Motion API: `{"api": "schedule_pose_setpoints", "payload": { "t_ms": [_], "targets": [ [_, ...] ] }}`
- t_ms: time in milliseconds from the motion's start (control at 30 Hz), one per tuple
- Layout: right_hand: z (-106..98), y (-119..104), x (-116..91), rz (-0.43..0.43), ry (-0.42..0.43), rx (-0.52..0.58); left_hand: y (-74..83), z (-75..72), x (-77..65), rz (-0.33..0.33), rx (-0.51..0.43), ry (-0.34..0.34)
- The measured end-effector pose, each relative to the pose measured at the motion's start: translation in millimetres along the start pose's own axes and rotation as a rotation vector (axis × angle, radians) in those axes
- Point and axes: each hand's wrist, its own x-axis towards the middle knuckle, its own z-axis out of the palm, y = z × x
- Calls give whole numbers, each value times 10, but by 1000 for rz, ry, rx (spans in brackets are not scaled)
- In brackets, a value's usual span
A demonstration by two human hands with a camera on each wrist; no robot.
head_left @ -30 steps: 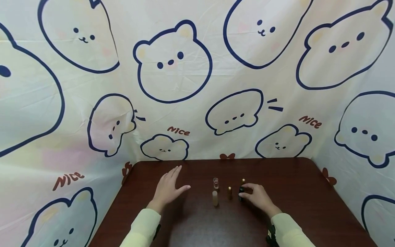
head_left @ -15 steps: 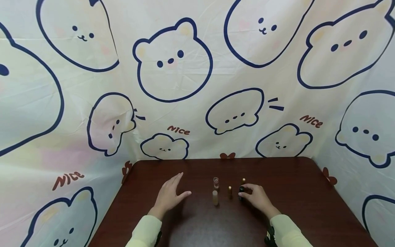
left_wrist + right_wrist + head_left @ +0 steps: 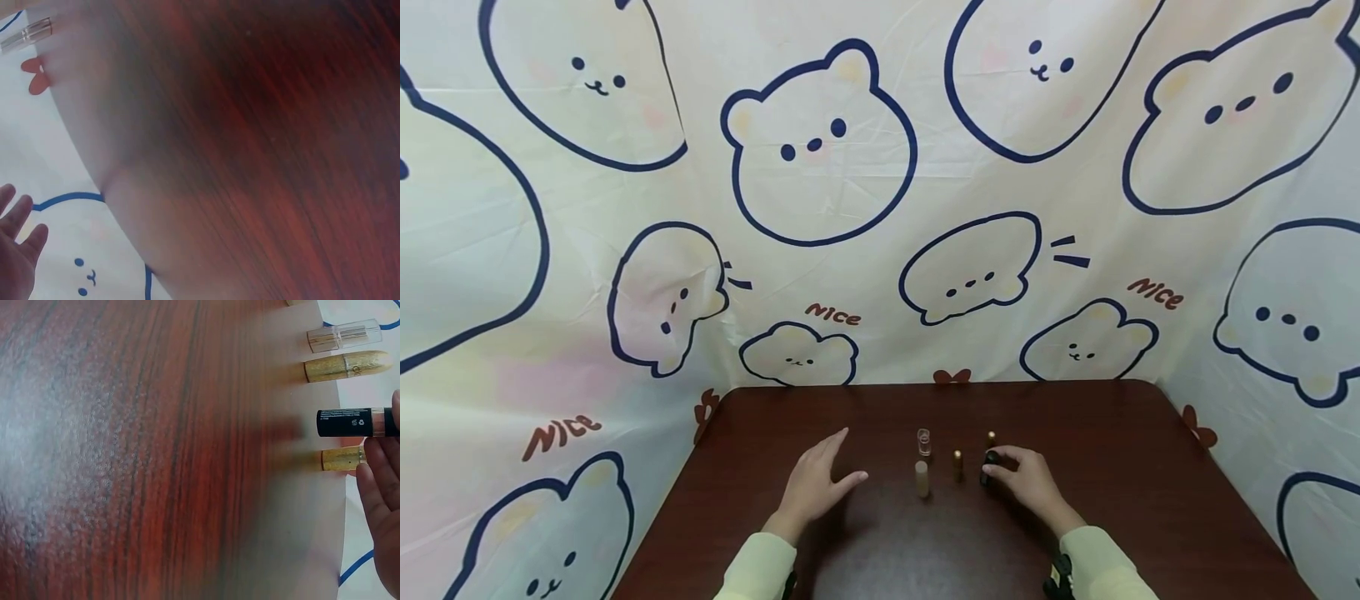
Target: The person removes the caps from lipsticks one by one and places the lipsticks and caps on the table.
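Observation:
In the head view my right hand [image 3: 1032, 483] pinches a small black tube, which looks like a lipstick [image 3: 988, 472], between thumb and fingers. The right wrist view shows its rose-gold band and white print on the black lipstick tube [image 3: 344, 423]; the fingers cover its upper end. Behind it stands a gold tube [image 3: 992, 437], with another gold tube [image 3: 958, 465] to its left. Further left are a clear-capped tube [image 3: 924, 442] and a beige tube [image 3: 922, 481]. My left hand [image 3: 814, 485] hovers over the table's left half, fingers extended, thumb spread, holding nothing.
The dark red-brown wooden table [image 3: 910, 558] fills the lower middle. A pale cloth printed with bear outlines [image 3: 820, 192] hangs behind and on both sides of it. In the left wrist view a clear tube [image 3: 26, 36] shows at the upper left corner.
My left hand has come slightly nearer and to the right. The black tube in my right hand has tilted a little; the right hand itself has hardly moved. The other tubes stay put.

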Motion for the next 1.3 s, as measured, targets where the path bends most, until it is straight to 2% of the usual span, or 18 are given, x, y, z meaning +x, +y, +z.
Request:
{"api": "schedule_pose_setpoints", "payload": {
  "t_ms": [200,367,533,900,1100,1300],
  "targets": [
    [-46,-41,-26,-8,40,55,14,0,-31,-33,-41,11],
    [-82,-125,-39,55,55,124,57,2,-61,-69,-111,2],
    [-110,-184,-39,120,53,227,97,18,-90,-82,-138,-1],
    [-197,-319,-85,200,82,444,154,55,-105,-113,-200,10],
    [-235,-406,-66,217,118,573,223,57,-84,-98,-233,31],
    [-262,-554,-69,199,114,682,309,55,-47,-58,-280,57]
  ]
}}
